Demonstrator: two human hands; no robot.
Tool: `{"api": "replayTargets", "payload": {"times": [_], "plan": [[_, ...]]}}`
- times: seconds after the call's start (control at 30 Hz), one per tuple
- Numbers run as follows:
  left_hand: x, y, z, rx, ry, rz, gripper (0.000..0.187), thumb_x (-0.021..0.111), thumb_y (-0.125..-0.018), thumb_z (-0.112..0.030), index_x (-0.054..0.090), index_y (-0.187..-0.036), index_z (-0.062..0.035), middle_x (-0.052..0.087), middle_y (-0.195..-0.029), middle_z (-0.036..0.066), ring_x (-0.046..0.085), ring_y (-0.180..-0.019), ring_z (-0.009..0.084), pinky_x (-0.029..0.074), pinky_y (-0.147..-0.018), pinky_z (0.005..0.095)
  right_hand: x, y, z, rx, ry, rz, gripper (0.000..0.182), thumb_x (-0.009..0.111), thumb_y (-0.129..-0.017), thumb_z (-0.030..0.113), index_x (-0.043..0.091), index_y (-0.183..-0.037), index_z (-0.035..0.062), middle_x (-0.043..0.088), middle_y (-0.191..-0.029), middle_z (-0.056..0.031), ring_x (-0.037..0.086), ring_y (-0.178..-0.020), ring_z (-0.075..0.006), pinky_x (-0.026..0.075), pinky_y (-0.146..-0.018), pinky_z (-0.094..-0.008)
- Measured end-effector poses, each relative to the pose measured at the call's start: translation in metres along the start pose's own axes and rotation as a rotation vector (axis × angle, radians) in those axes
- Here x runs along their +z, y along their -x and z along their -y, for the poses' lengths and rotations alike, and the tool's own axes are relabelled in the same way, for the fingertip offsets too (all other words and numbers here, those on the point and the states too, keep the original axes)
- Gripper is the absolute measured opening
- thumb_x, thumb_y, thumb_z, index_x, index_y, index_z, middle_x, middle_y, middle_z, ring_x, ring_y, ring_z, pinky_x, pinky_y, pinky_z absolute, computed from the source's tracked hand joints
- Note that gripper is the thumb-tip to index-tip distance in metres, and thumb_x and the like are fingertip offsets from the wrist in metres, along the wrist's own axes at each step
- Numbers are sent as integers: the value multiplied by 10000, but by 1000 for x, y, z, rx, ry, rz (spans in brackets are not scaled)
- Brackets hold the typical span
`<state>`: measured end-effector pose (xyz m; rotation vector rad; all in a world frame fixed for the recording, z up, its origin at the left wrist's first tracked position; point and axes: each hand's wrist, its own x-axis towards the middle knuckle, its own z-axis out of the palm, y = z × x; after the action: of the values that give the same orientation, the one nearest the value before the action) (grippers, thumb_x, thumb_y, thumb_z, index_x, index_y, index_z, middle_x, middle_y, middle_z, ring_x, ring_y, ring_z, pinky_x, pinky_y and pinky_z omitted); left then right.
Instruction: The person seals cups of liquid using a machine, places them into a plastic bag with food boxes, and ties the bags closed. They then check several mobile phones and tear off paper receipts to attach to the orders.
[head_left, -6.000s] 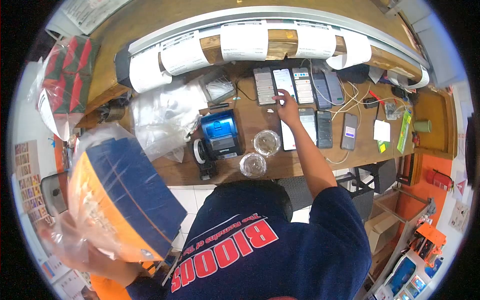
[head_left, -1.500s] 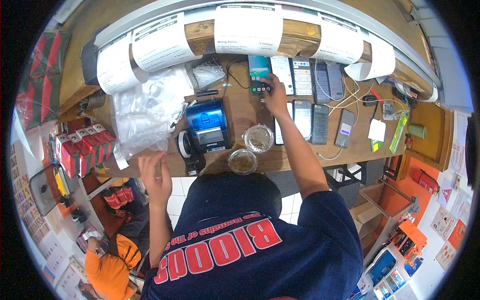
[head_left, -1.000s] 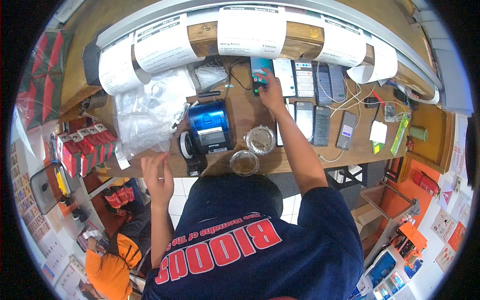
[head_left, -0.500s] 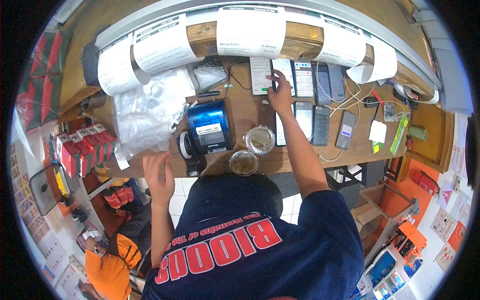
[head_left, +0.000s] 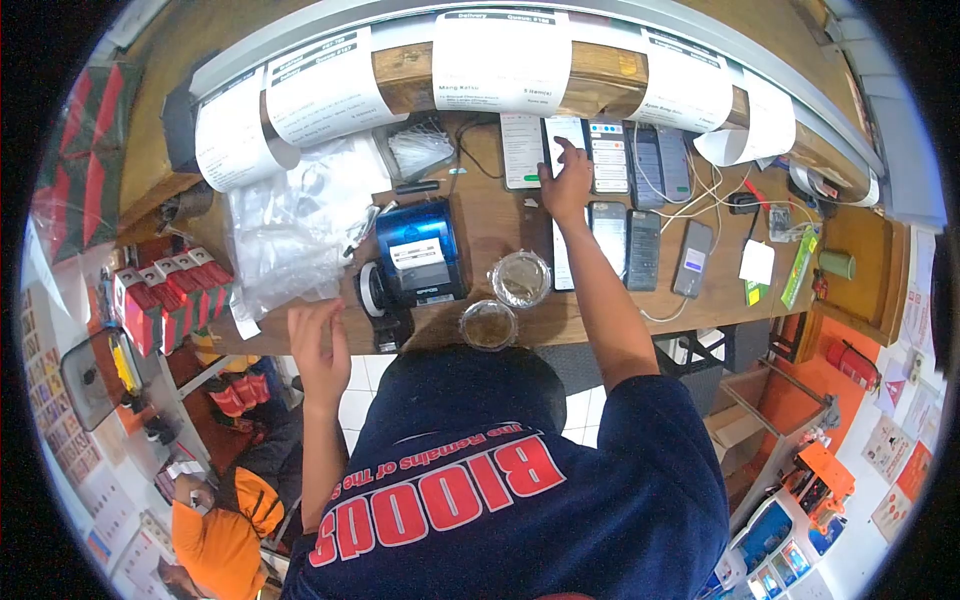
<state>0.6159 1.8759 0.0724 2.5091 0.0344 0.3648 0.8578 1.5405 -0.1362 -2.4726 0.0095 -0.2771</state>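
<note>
My right hand reaches over the back row of phones, index finger extended onto the lit screen of the second phone; its thumb is apart and it holds nothing. To its left lies another lit phone, and to its right a phone with coloured icons. My left hand hovers at the table's front edge, fingers loosely bent and apart, with nothing visible in it. Between the hands stand a blue and black printer and two round foil-covered cups.
Printed paper slips hang from the wooden shelf above the table. Plastic bags and red boxes lie at the left. White cables cross the phones at the right. A person in orange is at lower left.
My right hand has shifted slightly right, from between the first two phones onto the second one's screen. My left hand has barely moved.
</note>
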Motion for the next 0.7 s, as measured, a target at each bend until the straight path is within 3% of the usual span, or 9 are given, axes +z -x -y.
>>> {"api": "replayTargets", "payload": {"times": [0.07, 0.17, 0.27, 0.5, 0.7], "plan": [[-1, 0, 0, -5, -5, 0, 248, 600, -843, 95, 665, -1064, 3, 692, -974, 140, 590, -879, 309, 447, -830, 389, 2, 1, -1, -13, -25, -1, 615, 763, -698, 41, 601, -1283, 145, 629, -991, -109, 557, -950, -345, 457, -849, -472], [-1, 0, 1, -10, -14, 3, 253, 599, -843, 94, 663, -1070, 2, 694, -980, 137, 592, -883, 310, 447, -836, 388, 1, 7, 3, -43, -161, 75, 663, 690, -699, -25, 572, -1332, 134, 732, -975, -26, 567, -887, -338, 474, -855, -446], [1, 2, 2, -8, -6, 3, 261, 598, -842, 93, 660, -1077, 0, 696, -989, 135, 595, -890, 312, 447, -841, 388, -5, 10, 13, 32, -225, 223, 701, 672, -734, -58, 524, -1393, 126, 737, -1058, 4, 554, -920, -304, 455, -907, -414], [2, 2, 2, -2, 2, 14, 256, 594, -846, 85, 656, -1080, 4, 696, -1001, 140, 600, -901, 317, 449, -850, 394, 3, 14, 16, -51, -213, 217, 704, 647, -747, -72, 502, -1410, 116, 752, -1108, -9, 554, -932, -313, 461, -914, -414], [-1, 2, 1, -4, -17, 10, 255, 589, -849, 84, 655, -1083, 8, 694, -1000, 144, 599, -901, 318, 452, -847, 389, -1, 12, 5, 13, -262, 103, 673, 617, -770, -72, 510, -1405, 122, 747, -1120, 2, 518, -860, -228, 453, -836, -353]]}}
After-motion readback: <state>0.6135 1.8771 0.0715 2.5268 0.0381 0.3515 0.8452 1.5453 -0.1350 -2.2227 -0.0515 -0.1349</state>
